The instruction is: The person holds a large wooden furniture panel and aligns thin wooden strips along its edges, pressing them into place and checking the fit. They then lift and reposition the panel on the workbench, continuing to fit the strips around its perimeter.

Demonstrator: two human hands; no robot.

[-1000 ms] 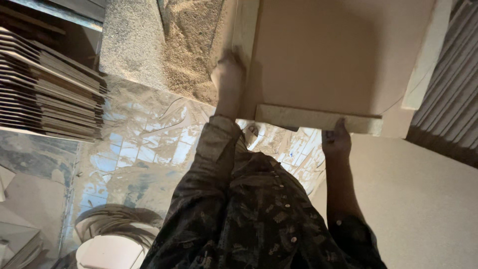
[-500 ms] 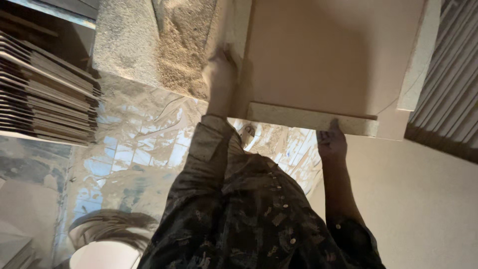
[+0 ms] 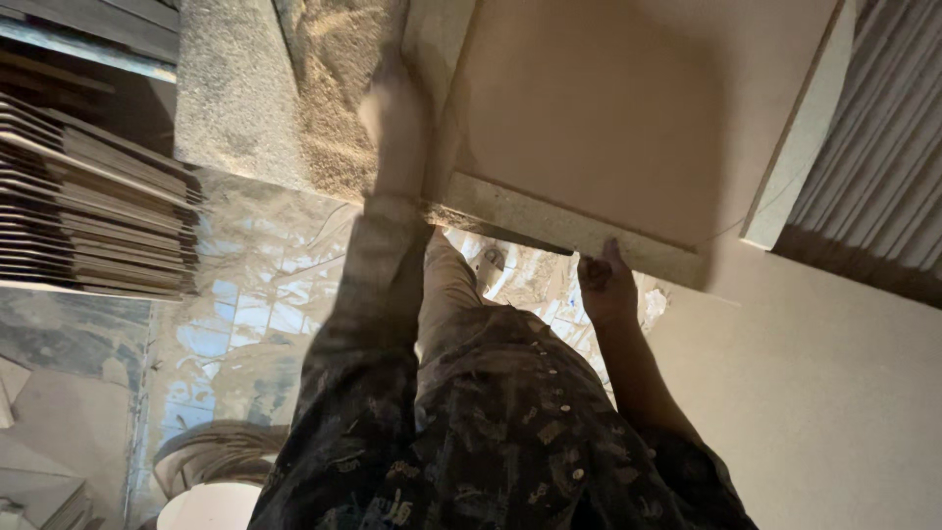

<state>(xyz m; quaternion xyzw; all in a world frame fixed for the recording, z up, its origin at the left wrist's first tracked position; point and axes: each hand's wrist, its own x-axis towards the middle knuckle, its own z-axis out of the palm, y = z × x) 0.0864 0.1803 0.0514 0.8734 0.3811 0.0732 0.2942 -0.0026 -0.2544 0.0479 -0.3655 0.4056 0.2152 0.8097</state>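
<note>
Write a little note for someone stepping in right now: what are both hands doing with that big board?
Left hand: flat against the left edge of the tan board, beside a heap of sawdust; blurred, so its grip is unclear.
Right hand: grips the board's thick near edge from below, fingers curled on it.
The board lies flat on the work surface, its near edge jutting toward the person. A stack of thin panels sits to the left; a pale sheet lies at right.
Done: board held at two edges. Left: cannot tell from this view.
</note>
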